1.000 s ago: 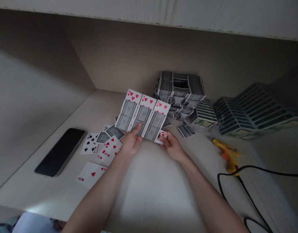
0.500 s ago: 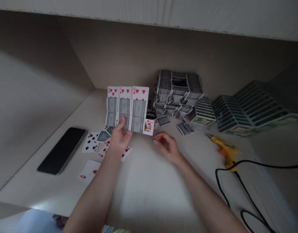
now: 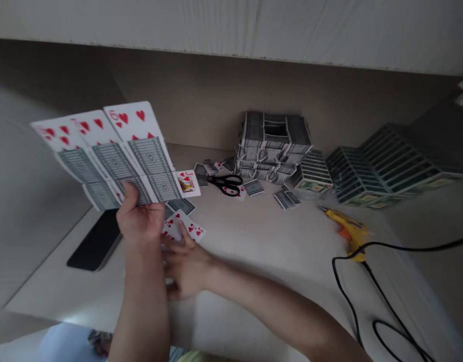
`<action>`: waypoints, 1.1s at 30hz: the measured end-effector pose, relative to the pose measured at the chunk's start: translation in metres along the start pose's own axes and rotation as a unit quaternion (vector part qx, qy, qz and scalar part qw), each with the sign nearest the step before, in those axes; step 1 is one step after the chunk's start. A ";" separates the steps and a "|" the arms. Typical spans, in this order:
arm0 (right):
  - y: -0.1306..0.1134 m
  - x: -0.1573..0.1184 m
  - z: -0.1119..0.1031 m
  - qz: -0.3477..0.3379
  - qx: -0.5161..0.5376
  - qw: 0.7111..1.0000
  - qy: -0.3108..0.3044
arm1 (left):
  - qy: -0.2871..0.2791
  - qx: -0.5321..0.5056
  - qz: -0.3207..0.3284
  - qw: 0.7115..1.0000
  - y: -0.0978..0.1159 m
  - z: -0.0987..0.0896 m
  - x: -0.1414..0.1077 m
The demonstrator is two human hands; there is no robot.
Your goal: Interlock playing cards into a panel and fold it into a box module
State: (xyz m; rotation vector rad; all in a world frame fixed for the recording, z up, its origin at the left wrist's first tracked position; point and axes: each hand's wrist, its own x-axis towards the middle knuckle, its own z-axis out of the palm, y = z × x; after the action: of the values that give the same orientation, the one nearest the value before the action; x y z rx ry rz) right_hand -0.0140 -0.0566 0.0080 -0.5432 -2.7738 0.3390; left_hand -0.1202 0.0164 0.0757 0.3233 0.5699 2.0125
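A panel of joined playing cards [image 3: 146, 156] is held up at the left by my left hand [image 3: 141, 216], whose thumb lies on the card backs. Three heart cards stick out along its top and a jack at its right side. My right hand [image 3: 188, 264] reaches across beside the left forearm, fingers spread, over loose heart cards [image 3: 195, 230]; some of its fingertips are hidden behind that forearm. More loose face-down cards [image 3: 182, 205] lie just under the panel.
Black scissors [image 3: 229, 183] lie behind the loose cards. A box built of cards [image 3: 272, 141] stands at the back, with striped card structures [image 3: 397, 166] to its right. A yellow glue gun [image 3: 350, 234] with a black cable lies right. A phone [image 3: 95, 241] lies left.
My left hand has brought the card panel left and closer to the camera, and the panel has tilted. My right hand has moved left across the table to the loose cards.
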 end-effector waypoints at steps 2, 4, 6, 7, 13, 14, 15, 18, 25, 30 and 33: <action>0.000 0.013 0.005 0.017 -0.009 1.000 0.005 | -0.011 0.047 0.001 0.999 0.007 -0.001 0.001; 0.005 0.026 0.009 0.047 -0.018 0.999 0.016 | -0.001 0.079 0.003 0.997 0.011 -0.004 0.003; 0.013 0.035 0.011 0.086 -0.020 0.996 0.030 | 0.000 0.086 0.004 0.996 0.012 -0.008 0.006; 0.019 0.039 0.011 0.104 -0.017 0.994 0.032 | -0.003 0.083 0.004 0.997 0.011 -0.010 0.007; 0.042 0.033 0.002 0.240 0.011 0.971 0.011 | 0.003 0.033 0.001 0.999 0.002 -0.018 0.012; 0.042 0.028 0.000 0.245 0.009 0.969 0.013 | 0.012 0.026 0.001 1.000 0.000 -0.019 0.013; 0.042 0.022 -0.003 0.249 0.007 0.969 0.013 | 0.014 0.022 -0.003 1.000 -0.002 -0.020 0.014; 0.037 0.000 -0.010 0.248 0.001 0.969 0.016 | 0.010 0.015 -0.014 1.000 -0.007 -0.022 0.015; 0.029 -0.066 -0.020 0.251 0.002 0.967 0.032 | -0.003 0.020 -0.040 0.999 -0.020 -0.022 0.013; 0.037 -0.108 -0.028 0.277 -0.007 0.959 0.057 | -0.004 0.034 -0.088 0.996 -0.037 -0.024 0.009; 0.050 -0.122 -0.033 0.296 -0.007 0.952 0.081 | 0.016 0.050 -0.141 0.989 -0.050 -0.024 0.005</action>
State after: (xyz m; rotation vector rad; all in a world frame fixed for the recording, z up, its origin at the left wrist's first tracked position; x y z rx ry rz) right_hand 0.1207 -0.0547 -0.0047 -1.3433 -2.4008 0.3766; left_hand -0.0960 0.0346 0.0295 0.2548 0.6988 1.7235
